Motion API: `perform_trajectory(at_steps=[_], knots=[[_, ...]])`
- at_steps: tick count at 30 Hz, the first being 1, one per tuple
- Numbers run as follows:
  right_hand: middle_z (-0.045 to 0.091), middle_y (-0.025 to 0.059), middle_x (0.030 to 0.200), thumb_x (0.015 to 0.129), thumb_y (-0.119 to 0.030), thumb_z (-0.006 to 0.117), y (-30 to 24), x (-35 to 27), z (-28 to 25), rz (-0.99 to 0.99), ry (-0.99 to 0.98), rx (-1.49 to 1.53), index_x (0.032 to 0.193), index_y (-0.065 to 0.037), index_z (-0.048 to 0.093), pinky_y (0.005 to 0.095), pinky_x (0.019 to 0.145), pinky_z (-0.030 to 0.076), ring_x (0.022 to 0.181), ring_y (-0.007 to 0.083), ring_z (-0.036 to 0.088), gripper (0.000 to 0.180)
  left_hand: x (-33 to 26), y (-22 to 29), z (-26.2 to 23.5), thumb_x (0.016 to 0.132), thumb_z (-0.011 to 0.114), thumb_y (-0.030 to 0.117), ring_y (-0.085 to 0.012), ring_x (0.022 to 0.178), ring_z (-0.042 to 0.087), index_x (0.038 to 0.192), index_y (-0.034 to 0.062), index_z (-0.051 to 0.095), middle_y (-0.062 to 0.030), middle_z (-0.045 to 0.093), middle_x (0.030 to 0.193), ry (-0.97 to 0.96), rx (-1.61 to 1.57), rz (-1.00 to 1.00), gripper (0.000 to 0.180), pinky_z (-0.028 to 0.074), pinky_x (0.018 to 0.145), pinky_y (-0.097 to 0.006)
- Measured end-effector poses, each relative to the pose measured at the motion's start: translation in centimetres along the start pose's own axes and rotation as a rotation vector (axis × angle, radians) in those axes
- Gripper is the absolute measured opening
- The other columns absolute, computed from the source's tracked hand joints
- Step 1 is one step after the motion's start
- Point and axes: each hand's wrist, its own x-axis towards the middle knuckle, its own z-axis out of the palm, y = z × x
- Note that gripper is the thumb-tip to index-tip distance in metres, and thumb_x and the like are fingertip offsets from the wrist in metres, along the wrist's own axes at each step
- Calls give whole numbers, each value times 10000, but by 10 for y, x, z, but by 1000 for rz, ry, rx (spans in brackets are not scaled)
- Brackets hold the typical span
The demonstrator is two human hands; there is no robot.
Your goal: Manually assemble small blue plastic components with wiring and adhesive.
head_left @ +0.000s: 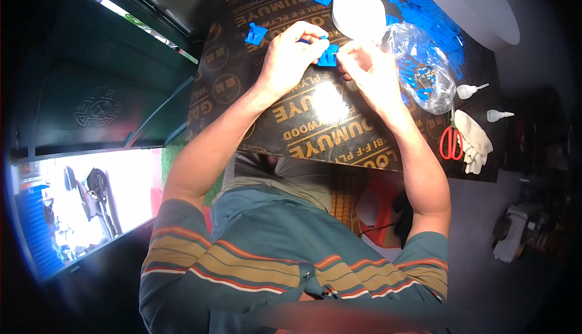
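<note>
**Blue part [328, 56] held over the desk [273, 134]**

To your left, a dark green panel [79, 79] stands above a bright opening [136, 182]. The glossy desk, printed in tan, carries a loose blue piece [255, 34] near its left edge. Your left hand [290, 58] pinches the blue part above the middle; your right hand [371, 70] has its fingertips together beside it, grip unclear. Red-handled scissors [451, 143] and a pale glove [474, 137] lie toward the near right corner.
</note>
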Motion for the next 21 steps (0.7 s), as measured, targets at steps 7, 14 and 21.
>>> perform_trajectory(at_steps=[7, 14, 21], knots=[[719, 20, 840, 990, -150, 732, 2, 1, 1, -35, 3, -19, 1058, -25, 723, 221, 696, 531, 734, 57, 635, 143, -1, -1, 1, 973, 748, 89, -76, 770, 647, 1158, 13, 695, -18, 685, 928, -16, -68, 33, 207, 538, 705, -225], [684, 2, 806, 1018, -173, 701, -1, -2, 2, 13, -3, 30, 1046, -33, 685, 225, 693, 524, 733, 55, 629, 143, -2, 8, -1, 982, 742, 93, -82, 809, 675, 1154, 14, 688, -31, 700, 951, -50, -58, 4, 197, 563, 739, -226], [705, 14, 839, 1032, -175, 684, -6, -4, -2, -140, -11, -176, 1059, -31, 664, 243, 691, 534, 768, 85, 677, 148, -2, 10, -1, 995, 731, 105, -85, 844, 698, 1166, 0, 688, -49, 721, 977, -82, -61, -31, 205, 590, 762, -220]])
